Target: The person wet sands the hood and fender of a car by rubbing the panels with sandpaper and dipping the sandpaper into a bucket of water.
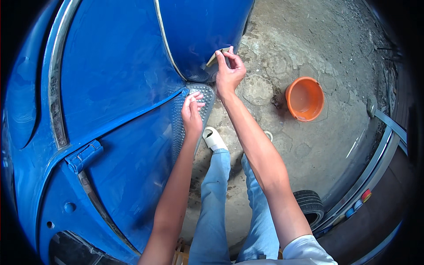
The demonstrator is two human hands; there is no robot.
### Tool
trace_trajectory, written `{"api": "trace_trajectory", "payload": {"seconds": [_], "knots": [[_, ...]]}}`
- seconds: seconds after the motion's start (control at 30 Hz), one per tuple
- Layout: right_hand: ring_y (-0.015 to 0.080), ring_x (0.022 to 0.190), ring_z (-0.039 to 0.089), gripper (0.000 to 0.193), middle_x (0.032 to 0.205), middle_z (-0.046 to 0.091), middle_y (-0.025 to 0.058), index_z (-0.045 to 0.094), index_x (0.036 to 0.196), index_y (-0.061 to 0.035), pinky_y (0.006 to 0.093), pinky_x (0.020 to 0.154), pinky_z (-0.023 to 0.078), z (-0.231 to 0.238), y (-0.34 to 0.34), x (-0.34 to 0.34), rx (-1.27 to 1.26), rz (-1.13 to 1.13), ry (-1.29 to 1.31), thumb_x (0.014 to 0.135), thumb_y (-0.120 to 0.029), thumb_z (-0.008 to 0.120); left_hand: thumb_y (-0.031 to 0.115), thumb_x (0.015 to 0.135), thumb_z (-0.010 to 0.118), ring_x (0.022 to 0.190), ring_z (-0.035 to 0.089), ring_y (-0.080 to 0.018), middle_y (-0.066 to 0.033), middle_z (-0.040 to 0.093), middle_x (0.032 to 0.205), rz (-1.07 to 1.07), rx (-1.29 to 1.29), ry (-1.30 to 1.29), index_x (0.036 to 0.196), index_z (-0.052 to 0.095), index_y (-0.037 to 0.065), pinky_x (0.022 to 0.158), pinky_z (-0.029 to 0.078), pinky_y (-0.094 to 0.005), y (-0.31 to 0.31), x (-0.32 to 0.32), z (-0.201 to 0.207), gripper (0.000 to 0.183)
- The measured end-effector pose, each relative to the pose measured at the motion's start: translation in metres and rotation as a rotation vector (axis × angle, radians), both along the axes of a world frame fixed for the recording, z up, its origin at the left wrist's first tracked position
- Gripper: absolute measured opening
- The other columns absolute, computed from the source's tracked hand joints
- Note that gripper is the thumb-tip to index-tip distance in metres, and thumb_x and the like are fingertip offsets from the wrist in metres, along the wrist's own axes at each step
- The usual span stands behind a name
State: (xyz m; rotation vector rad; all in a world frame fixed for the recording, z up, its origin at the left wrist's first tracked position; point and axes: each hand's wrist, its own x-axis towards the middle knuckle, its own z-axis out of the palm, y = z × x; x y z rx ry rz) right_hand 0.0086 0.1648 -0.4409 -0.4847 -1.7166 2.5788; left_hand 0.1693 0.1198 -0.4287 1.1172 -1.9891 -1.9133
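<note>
My right hand (230, 76) pinches a folded tan sheet of sandpaper (213, 60) between thumb and fingers, at the lower edge of a blue car fender (201, 31). Just left of it, my left hand (192, 112) is over a studded grey step plate (177, 119). Its fingers are stretched out and nothing is in them; whether they touch the plate I cannot tell. The blue door panel (115, 66) with its raised edge lies to the left of both hands.
An orange bucket (317, 108) with liquid in it stands on the concrete floor (327, 145) to the right. A black tyre (308, 204) lies near my right elbow, by metal rails (375, 163). A blue hinge (85, 155) juts from the bodywork. My pale shoe (214, 139) is beside the step.
</note>
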Motion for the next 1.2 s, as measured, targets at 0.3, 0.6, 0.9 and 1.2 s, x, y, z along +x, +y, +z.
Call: {"api": "trace_trajectory", "payload": {"seconds": [0.3,0.6,0.9,1.2], "knots": [[0.0311,0.144,0.042,0.015,0.151,0.050,0.0212,0.065,0.087,-0.0052,0.0424,0.109,0.042,-0.038,0.163,0.043,0.105,0.049,-0.191,0.085,-0.010,0.079,0.034,0.110,0.045,0.093,0.063,-0.0127,-0.0081,0.069,0.121,-0.149,0.116,-0.209,0.132,0.060,0.005,0.081,0.046,-0.0270,0.067,-0.033,-0.026,0.040],[0.0311,0.126,0.060,0.011,0.116,0.074,0.0147,0.072,0.081,-0.0053,0.0440,0.106,0.046,-0.035,0.426,0.076,1.130,0.291,0.023,0.082,-0.012,0.081,0.036,0.111,0.041,0.094,0.062,-0.0115,-0.0061,0.068,0.121,-0.411,0.217,-0.278,0.132,0.061,0.006,0.084,0.047,-0.0251,0.208,-0.009,-0.055,0.043],[0.0150,0.081,0.071,0.018,0.086,0.075,0.0108,0.070,0.100,0.0035,0.0312,0.077,0.056,-0.085,0.473,0.023,0.884,0.039,-0.216,0.085,-0.005,0.076,0.024,0.105,0.053,0.100,0.069,-0.0277,-0.0180,0.070,0.113,-0.814,0.077,-0.213,0.125,0.063,0.000,0.092,0.054,-0.0372,0.302,-0.118,-0.093,0.033],[0.0395,0.094,0.071,0.032,0.095,0.073,0.0197,0.066,0.103,-0.0048,0.0440,0.086,0.054,-0.240,0.465,-0.031,1.095,0.376,-0.286,0.073,0.004,0.064,0.024,0.096,0.059,0.131,0.054,-0.0343,-0.0169,0.055,0.142,-1.357,-0.594,-0.282,0.139,0.052,0.008,0.110,0.046,-0.0459,0.369,-0.216,-0.224,0.046]]}}
